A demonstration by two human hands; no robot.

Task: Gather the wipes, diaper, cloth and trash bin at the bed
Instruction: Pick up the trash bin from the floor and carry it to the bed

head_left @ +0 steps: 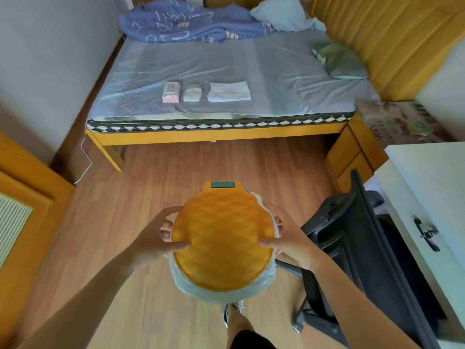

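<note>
- Head view, step in hand: the last item, the bin (222, 238), is being carried toward the bed (201, 61). It is held up over the wooden floor (141, 187), well short of the bed frame, with its quilted orange lid shut and a pale liner bunched out around the rim.
- Already on the bed, in a row near its front edge: the wipes (171, 92) at the left, the diaper (192, 93) just beside them, and the folded white cloth (229, 91) to the right, a little apart. So three of the four things appear to be in place.
- Left hand (157, 238): curled around the bin's left side, thumb lying on the lid's edge, fingers tucked under the rim. It is closed on the bin, not spread.
- Right hand (286, 239): mirrors it on the right side, thumb on the lid, fingers wrapped below. Both hands share the load.
- Next move, as I judge it: walk forward and set the bin down at the bed, probably on the floor by the frame, keeping it level so the lid and liner stay put.
- Hazard: a black chair (352, 238) stands close on the right, near the right forearm, beside a white desk (432, 187); the path should keep left of it.
</note>
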